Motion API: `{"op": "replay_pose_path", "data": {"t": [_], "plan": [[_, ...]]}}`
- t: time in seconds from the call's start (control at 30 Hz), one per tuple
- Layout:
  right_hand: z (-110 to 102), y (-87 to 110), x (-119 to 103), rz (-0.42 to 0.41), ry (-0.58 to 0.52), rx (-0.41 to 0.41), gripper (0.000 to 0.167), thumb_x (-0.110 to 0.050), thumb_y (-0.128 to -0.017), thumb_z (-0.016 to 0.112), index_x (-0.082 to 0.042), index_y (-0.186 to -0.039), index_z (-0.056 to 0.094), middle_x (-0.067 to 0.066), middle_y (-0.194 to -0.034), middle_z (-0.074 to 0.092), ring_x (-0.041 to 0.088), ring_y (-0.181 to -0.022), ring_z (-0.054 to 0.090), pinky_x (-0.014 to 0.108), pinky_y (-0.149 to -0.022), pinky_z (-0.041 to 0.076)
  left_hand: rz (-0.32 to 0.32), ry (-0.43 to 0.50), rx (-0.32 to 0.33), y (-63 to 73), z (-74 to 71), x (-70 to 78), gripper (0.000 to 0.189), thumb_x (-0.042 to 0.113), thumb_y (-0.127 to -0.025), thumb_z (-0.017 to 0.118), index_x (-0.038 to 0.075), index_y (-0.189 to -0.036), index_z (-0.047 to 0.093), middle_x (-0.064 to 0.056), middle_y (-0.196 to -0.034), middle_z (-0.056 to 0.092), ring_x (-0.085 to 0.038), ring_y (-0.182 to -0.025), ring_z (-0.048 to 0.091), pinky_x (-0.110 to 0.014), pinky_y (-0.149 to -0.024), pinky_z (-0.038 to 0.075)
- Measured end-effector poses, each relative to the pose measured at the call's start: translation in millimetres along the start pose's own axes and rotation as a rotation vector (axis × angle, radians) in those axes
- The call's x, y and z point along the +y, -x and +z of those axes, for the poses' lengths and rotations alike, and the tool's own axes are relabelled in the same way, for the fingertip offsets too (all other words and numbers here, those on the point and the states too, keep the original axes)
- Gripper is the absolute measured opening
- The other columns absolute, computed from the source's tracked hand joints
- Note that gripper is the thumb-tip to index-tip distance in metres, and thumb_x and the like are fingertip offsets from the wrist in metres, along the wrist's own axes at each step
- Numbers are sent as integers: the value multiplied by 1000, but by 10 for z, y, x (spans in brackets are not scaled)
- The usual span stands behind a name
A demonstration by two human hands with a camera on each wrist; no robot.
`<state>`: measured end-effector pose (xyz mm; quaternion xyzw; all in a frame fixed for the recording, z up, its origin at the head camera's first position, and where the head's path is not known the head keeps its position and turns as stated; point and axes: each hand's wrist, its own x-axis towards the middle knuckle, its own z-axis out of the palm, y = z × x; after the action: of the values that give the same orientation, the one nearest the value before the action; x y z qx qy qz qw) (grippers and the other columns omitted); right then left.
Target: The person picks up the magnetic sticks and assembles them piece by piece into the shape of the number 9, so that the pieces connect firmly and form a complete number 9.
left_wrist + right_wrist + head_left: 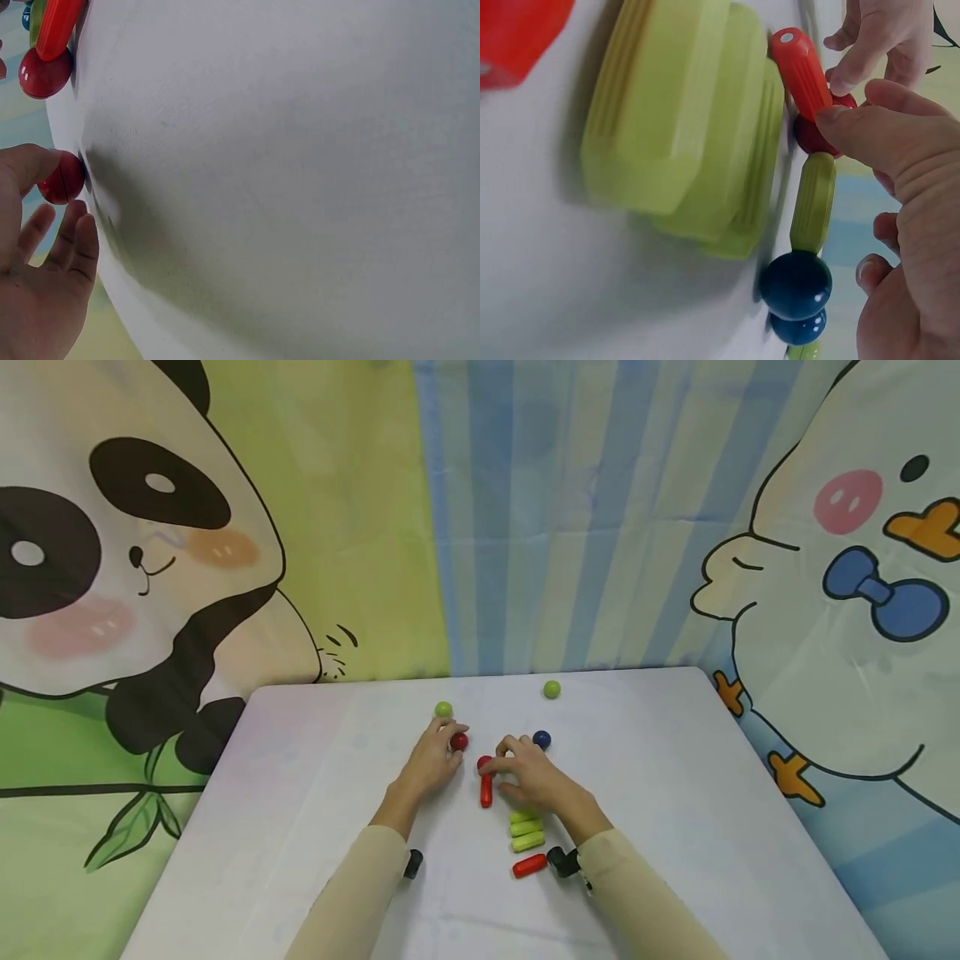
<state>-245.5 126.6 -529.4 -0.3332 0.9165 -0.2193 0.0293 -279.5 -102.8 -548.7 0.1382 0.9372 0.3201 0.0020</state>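
My left hand (431, 762) pinches a red ball (64, 180) between thumb and fingers on the white table. My right hand (528, 772) hovers over a second red ball (485, 763), its index fingertip over it and the thumb apart from the stick; whether it touches is unclear. A red ribbed stick (486, 792) joins that second ball at the near side. In the right wrist view, a yellow-green stick (814, 202) runs from it to a blue ball (795, 285). Right behind that is another blue ball (799, 328). From the head view, my right hand hides part of this.
Several yellow-green sticks (527, 831) lie side by side near my right wrist, with a loose red stick (529, 866) below them. Green balls stand farther back, one (443, 709) beyond my left hand and one (552, 689) near the back edge. Printed cloth hangs behind the table.
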Motion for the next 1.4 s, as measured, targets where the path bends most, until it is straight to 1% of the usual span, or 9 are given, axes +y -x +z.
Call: {"op": "replay_pose_path", "data": {"t": [0.2,0.3,0.43,0.63,0.77,0.87,1.03,1.27,1.4], "plan": [[58,-69,-51,-11,8,-37,30,-12,-92,75,-29,-117,78,-5,-104,51,16,-95,42,34,-81,38,-5,9,-5,15,-10,-38,46,1,-90,68,9,-135,62,-11,-138,56,-27,-113,59,-44,-103,48],[65,-109,-82,-18,18,-47,30,-13,-92,75,-30,-116,78,-4,-106,51,17,-95,42,35,-82,37,-16,16,2,21,-7,-49,43,1,-91,68,9,-132,61,-11,-135,58,-27,-117,60,-45,-105,48],[84,-121,-98,10,61,-88,30,-12,-92,74,-32,-114,79,-4,-110,50,17,-98,43,33,-84,39,-42,24,-27,21,4,-46,39,4,-93,69,11,-129,60,-11,-128,60,-28,-121,59,-47,-108,46],[109,-126,-91,26,105,-123,31,-12,-93,71,-35,-113,79,-3,-111,49,18,-98,43,32,-83,40,-82,37,-39,34,29,-59,37,4,-93,71,14,-127,59,-9,-124,61,-26,-117,59,-46,-106,48],[95,-140,-86,25,106,-121,29,-14,-93,73,-35,-114,79,-3,-109,49,18,-96,43,33,-82,39,-71,62,-33,51,57,-46,36,5,-93,72,13,-126,59,-9,-122,61,-26,-116,59,-46,-104,49],[102,-160,-78,18,108,-116,27,-14,-93,73,-34,-110,79,-4,-108,49,17,-96,43,32,-83,39,-47,72,-26,86,69,-42,35,5,-93,72,13,-125,59,-10,-118,60,-27,-112,60,-46,-101,50],[112,-174,-67,19,99,-122,25,-15,-94,73,-33,-109,78,-4,-108,51,17,-95,43,32,-83,39,-41,75,-5,184,62,-58,38,4,-90,72,13,-124,60,-9,-114,60,-25,-105,59,-45,-98,51],[87,-178,-73,55,98,-134,25,-18,-94,73,-34,-112,78,-6,-109,53,16,-95,43,30,-82,39,-70,121,-64,319,11,-79,37,9,-90,73,15,-124,61,-4,-112,59,-21,-102,58,-43,-95,52],[78,-180,-87,59,86,-120,26,-16,-94,73,-33,-113,78,-6,-109,53,16,-96,44,31,-82,40,-64,148,-95,351,4,-76,38,11,-90,75,15,-125,60,-3,-114,61,-20,-101,58,-41,-93,54]]}}
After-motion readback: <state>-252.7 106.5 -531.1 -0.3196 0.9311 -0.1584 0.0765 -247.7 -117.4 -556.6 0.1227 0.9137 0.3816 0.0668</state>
